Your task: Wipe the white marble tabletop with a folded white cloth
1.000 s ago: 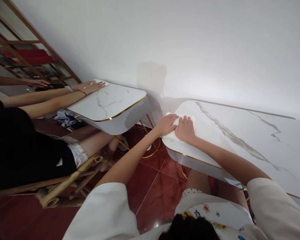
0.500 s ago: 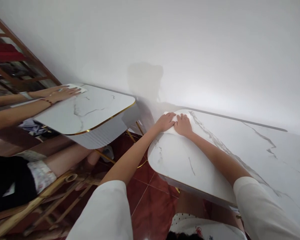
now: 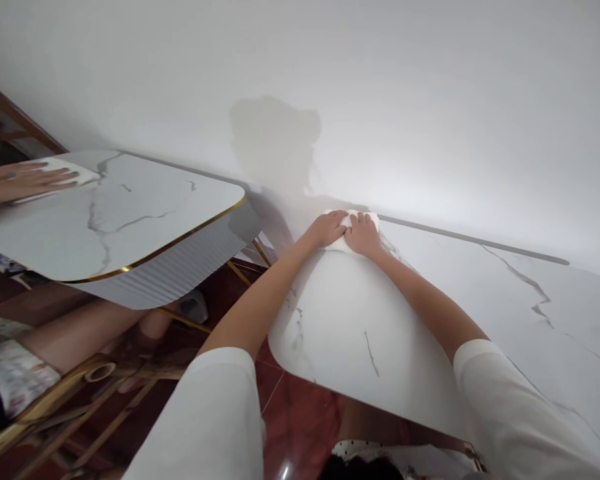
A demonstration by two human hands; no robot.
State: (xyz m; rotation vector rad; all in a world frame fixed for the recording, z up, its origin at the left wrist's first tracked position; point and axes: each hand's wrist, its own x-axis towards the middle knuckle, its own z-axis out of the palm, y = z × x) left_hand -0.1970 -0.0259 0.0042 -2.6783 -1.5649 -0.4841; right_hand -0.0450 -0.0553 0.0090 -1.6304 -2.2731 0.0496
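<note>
Both my hands press a folded white cloth (image 3: 347, 230) flat on a white marble-look table (image 3: 380, 333), at its far left corner by the wall. My left hand (image 3: 327, 229) lies on the cloth's left side with its fingers together. My right hand (image 3: 364, 234) sits beside it, touching it, fingers stretched over the cloth. Both arms reach far forward across the tabletop.
A second marble table with a gold rim (image 3: 145, 220) stands to the left. Another person's hand (image 3: 23, 180) presses a white cloth (image 3: 75, 173) there; their legs (image 3: 75, 333) and a wooden chair (image 3: 55, 407) are below. The red tiled floor (image 3: 300, 413) shows in the gap, a white wall behind.
My hands have slid the cloth away from me, from the near edge of the table to its far corner by the wall. The other person's hands also pushed their cloth along.
</note>
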